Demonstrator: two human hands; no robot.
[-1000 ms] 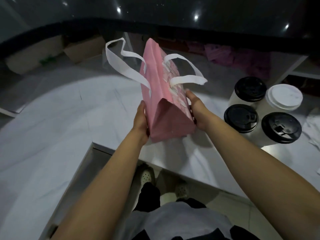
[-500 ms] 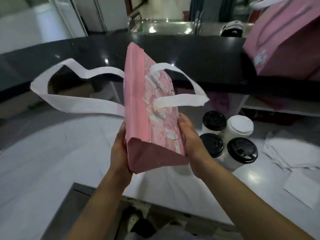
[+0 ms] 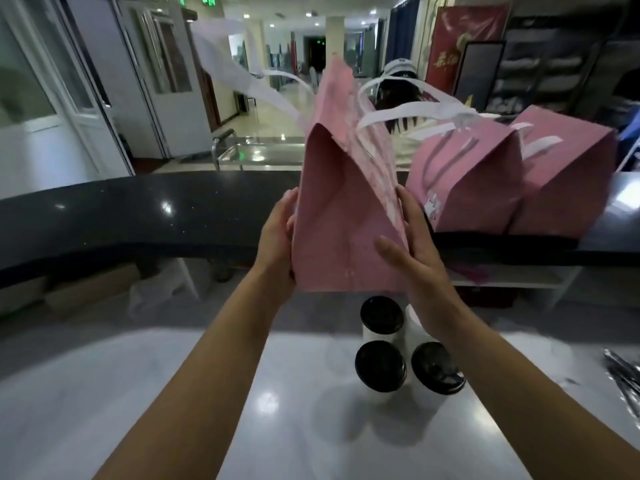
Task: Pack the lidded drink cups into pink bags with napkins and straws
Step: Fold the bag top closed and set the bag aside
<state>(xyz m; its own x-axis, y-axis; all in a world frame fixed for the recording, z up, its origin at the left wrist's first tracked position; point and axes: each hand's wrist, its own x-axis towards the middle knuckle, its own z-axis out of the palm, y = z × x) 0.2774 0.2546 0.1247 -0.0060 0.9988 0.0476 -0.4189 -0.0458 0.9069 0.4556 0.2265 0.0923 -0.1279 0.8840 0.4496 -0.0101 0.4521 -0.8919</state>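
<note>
- The mouth of the pink bag [image 3: 339,220] points up and away, so its inside cannot be seen.
- Its left white handle [image 3: 242,74] is a blurred streak; the right handle [image 3: 408,112] is sharper.
- A fourth cup [image 3: 414,327], white-walled, is mostly hidden behind the right forearm, and its lid cannot be made out.
- Thin shiny things [image 3: 623,382] at the right edge are cut off and too blurred to name.
- A person in a white cap [image 3: 398,69] beyond the counter is largely covered by the bag and its handles.
- The pink bag is held in the air above the cups, tilted slightly, clear of the pale worktop [image 3: 173,393].
- The left hand [image 3: 277,237] lies flat with straight fingers against the bag's left side; the right hand [image 3: 415,251] presses the right side, fingers straight and thumb laid on the near face. The bag is clamped between them.
- Two more pink bags, one [image 3: 464,178] just beside the other [image 3: 568,181], stand on the dark raised counter [image 3: 138,209]; their contents do not show.
- Three black-lidded cups stand close together on the worktop: a back one [image 3: 382,315], a front left one [image 3: 380,365] and a front right one [image 3: 437,368].
- Count: three pink bags, four cups, two hands.
</note>
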